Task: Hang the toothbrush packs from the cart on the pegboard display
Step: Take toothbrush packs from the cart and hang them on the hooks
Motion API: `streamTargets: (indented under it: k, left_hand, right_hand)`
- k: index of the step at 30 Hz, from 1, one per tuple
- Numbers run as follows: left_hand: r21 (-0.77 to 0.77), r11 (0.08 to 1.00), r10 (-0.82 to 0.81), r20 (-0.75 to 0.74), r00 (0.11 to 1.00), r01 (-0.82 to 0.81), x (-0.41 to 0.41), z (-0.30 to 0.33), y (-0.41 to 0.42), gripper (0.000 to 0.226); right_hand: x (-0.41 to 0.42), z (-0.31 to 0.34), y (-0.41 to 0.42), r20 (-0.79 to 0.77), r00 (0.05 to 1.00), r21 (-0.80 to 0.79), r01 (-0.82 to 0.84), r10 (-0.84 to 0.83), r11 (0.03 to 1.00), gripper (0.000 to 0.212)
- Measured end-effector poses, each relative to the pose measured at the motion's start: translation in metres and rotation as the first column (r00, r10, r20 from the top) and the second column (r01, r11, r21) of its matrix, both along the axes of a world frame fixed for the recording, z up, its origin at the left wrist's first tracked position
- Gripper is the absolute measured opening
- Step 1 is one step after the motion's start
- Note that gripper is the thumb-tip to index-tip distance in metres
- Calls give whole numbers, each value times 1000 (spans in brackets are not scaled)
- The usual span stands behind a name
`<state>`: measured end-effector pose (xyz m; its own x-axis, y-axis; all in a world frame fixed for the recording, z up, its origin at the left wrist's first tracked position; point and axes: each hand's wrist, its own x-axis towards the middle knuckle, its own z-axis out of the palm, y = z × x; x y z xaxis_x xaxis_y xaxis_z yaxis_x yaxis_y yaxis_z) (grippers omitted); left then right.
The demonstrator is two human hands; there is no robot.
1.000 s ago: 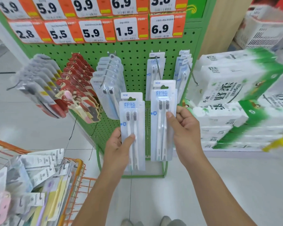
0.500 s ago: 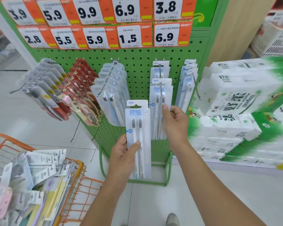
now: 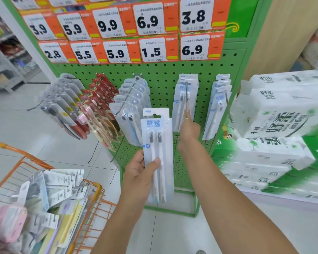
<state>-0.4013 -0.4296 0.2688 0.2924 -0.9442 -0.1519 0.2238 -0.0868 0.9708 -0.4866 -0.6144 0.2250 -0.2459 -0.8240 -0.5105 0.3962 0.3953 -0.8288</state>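
1. A toothbrush pack [image 3: 157, 154] with two brushes stands upright in the left hand [image 3: 139, 173], thumb across its front and fingers behind, just in front of the green pegboard [image 3: 161, 77]
2. The right hand [image 3: 189, 129] reaches to the packs on the hook [image 3: 184, 99] beside it; whether its fingers grip them cannot be told, as they are hidden behind the hand
3. Further packs [image 3: 217, 105] hang on the hook to the right, others to the left
4. The orange cart [image 3: 44, 204] at lower left holds more packs
5. Tissue bundles [image 3: 275, 114] are stacked on the right
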Motion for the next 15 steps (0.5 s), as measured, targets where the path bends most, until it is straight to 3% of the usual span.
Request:
streamTargets:
  k: [2,5,8,11,13,15]
  left_hand:
    - [1,1000,-7,11,1000,7,1,-2,-2,28]
    - [5,999,-41,31,999,41,2,-6,-6,27]
    - [-14,995,-97,79,992,98,3,-9,-9,24]
    - [-39,987,-153,100,983,157,-3,-9,-11,22]
    - [-49,984,-166,98,981,172,-9,-10,-12,23]
    - [-47,984,-170,77,983,174,-14,-11,-15,24]
  right_hand:
    - [-10,-4,20,-6,998,44,-62,62,997,75]
    - [-32,2,74,-8,991,3,-136,136,991,55]
    - [-53,21,120,-24,975,-224,-219,220,950,35]
    - [-65,43,146,-122,931,-514,-355,343,781,23]
    - [-65,49,151,-166,919,-576,-384,357,722,20]
    - [-63,48,148,-214,924,-576,-381,317,723,19]
